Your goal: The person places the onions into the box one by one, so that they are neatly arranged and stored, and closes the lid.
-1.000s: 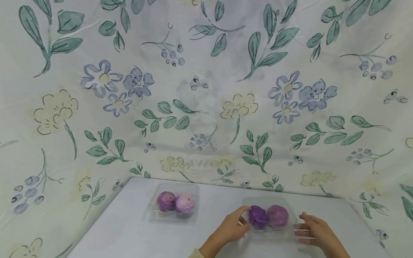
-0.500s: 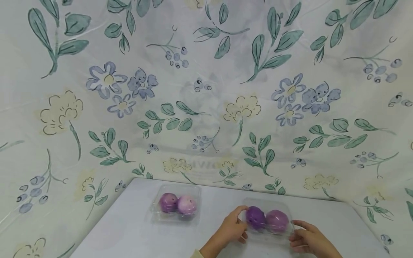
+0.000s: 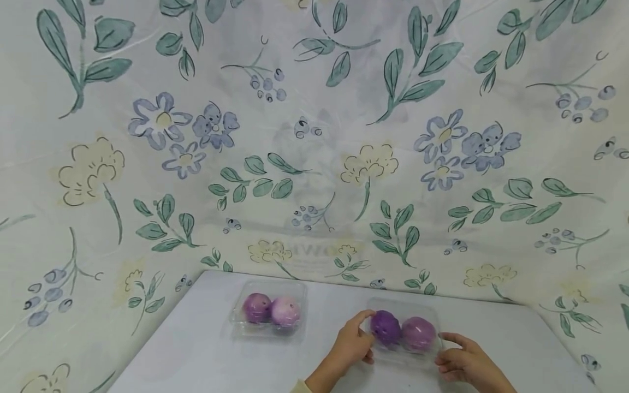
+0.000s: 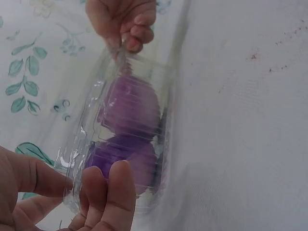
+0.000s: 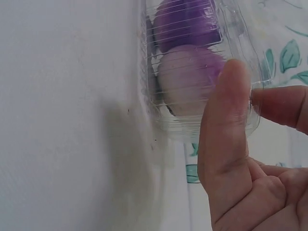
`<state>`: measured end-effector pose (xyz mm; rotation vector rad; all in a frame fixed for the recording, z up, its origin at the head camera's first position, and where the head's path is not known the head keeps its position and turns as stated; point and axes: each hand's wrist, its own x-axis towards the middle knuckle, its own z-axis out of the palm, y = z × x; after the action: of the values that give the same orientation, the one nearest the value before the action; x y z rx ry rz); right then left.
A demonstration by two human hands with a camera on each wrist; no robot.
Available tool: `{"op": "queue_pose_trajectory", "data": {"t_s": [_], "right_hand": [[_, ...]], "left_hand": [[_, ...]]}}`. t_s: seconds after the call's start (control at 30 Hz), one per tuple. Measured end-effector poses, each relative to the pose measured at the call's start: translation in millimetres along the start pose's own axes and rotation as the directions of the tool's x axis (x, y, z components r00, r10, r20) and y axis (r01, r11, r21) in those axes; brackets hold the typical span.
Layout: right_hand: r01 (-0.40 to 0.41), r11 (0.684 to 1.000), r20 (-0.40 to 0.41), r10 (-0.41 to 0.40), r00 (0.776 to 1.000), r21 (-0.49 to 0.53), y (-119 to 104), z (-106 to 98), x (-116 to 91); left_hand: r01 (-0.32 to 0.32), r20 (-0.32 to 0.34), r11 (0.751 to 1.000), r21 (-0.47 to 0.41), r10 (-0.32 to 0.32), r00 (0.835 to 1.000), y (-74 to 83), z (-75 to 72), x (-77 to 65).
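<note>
A clear plastic clamshell box (image 3: 408, 357) with ridged walls stands at the right side of the white table. Inside it lie a dark purple round item (image 3: 385, 328) and a lighter purple round item (image 3: 419, 333); their exact kind is unclear. My left hand (image 3: 351, 344) pinches the left end of the box's rim between thumb and fingers. At the opposite end, my right hand (image 3: 467, 360) pinches the rim with thumb and forefinger, as the right wrist view shows. The box lid looks closed.
Farther left on the white table (image 3: 196, 349) is a second clear plastic box (image 3: 267, 285) holding a purple ball-like item (image 3: 257, 308) and a pale pink one (image 3: 286, 311). A floral cloth (image 3: 314, 191) hangs behind the table's back edge.
My right hand, apart from the box with fingers spread a second ago, has come in and taken its right rim. The box and both hands have shifted slightly left.
</note>
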<state>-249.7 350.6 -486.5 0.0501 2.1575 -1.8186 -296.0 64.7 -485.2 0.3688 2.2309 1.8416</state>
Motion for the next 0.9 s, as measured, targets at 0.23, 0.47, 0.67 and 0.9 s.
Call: {"op": "queue_pose_trajectory", "data": {"t_s": [0.23, 0.47, 0.67, 0.9], "right_hand": [[-0.022, 1.0, -0.006, 0.022, 1.0, 0.007, 1, 2, -1], [-0.022, 1.0, -0.021, 0.022, 1.0, 0.001, 1, 6, -2], [-0.029, 0.986, -0.164, 0.002, 0.986, -0.164, -4, 9, -3], [0.072, 0.916, -0.226, -0.172, 0.959, -0.394, -15, 9, -7]], "left_hand": [[-0.013, 0.025, 0.999, -0.047, 0.014, 1.0, -0.1, -1.3, -4.3], [-0.007, 0.029, 1.0, 0.011, 0.007, 1.0, 1.9, -4.4, -7.6], [-0.007, 0.145, 0.989, 0.149, -0.014, 0.989, 9.9, -19.7, -6.9], [-0.293, 0.105, 0.869, 0.398, 0.274, 0.956, 13.5, -29.3, -0.7]]}}
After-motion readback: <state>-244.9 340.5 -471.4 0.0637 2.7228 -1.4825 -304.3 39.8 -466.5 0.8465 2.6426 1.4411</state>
